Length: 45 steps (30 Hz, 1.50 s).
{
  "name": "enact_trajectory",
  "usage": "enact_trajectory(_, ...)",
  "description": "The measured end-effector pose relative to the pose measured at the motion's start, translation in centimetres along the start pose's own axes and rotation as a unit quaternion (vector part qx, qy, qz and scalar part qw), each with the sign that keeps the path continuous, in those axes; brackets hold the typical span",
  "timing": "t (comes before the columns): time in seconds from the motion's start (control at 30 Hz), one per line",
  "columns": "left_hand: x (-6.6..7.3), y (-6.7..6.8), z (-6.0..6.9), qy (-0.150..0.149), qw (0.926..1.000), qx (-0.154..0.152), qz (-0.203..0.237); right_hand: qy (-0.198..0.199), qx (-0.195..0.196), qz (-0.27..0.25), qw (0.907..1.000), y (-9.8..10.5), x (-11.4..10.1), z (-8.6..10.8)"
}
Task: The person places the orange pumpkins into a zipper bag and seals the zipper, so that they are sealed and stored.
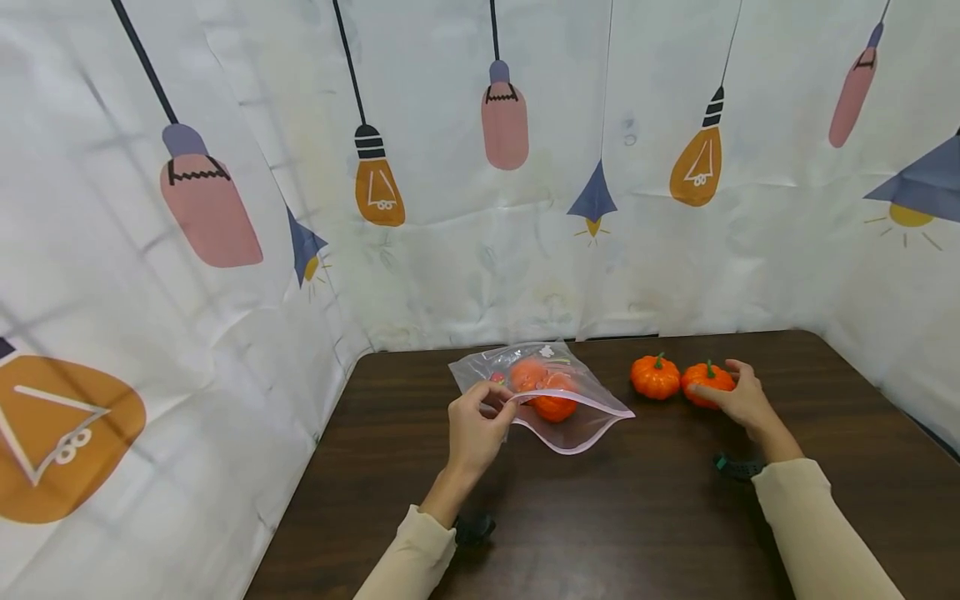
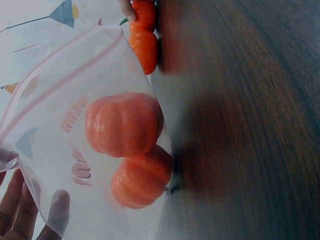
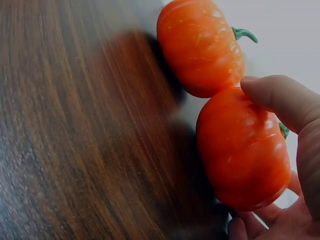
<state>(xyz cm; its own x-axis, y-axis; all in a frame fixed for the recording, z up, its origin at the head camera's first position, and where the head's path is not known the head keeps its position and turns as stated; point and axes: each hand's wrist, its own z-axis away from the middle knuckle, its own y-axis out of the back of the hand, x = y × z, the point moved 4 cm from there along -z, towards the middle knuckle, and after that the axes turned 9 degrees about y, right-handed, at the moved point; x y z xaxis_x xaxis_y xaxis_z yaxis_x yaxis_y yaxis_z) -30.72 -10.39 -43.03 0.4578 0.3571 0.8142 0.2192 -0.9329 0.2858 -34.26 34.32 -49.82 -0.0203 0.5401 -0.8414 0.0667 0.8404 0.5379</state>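
A clear zip bag (image 1: 600,398) with a pink-edged mouth lies on the table, its mouth parted toward the front. Inside it are two orange pumpkins (image 2: 125,125), touching each other. My left hand (image 1: 477,429) pinches the bag's rim at its left side. Right of the bag, two more orange pumpkins with green stems stand side by side. Around the right one (image 3: 242,150), the thumb and fingers of my right hand (image 1: 742,404) are curled; the left one (image 3: 200,47) touches it and is not held.
The dark wooden table (image 1: 600,525) ends at a white curtain (image 1: 465,283) printed with lamps, behind and at the left. A dark band (image 1: 474,530) is at the left wrist, another (image 1: 737,467) at the right.
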Motion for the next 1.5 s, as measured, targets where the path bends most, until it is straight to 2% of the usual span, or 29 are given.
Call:
enact_trajectory(0.13, 0.0, -0.1, 0.0, 0.006, 1.0, -0.004, 0.0, -0.002, -0.002, 0.013, 0.9999, -0.2, 0.4, -0.2)
enact_trajectory(0.37, 0.1, -0.1, 0.0, 0.0, 1.0, -0.005, 0.001, -0.023, 0.006, 0.033, 0.9992, -0.6, 0.8, -0.2)
enact_trajectory(0.73, -0.2, 0.0, 0.0, -0.002, 1.0, 0.0, 0.009, -0.026, 0.041, 0.002, 0.9988, -1.6, 0.7, 0.4)
enact_trajectory(0.97, -0.2, -0.1, 0.0, -0.005, 0.9999, 0.0, 0.009, -0.016, 0.042, -0.059, 0.9972, -1.6, 0.8, 0.9)
enact_trajectory(1.2, -0.1, -0.1, -0.1, -0.001, 1.0, -0.002, 0.005, -0.027, 0.049, -0.072, 0.9958, -1.4, 0.8, 1.4)
enact_trajectory(1.5, -0.1, -0.1, 0.0, -0.003, 1.0, -0.005, 0.0, -0.036, 0.033, -0.076, 0.9959, -0.9, 0.4, 2.1)
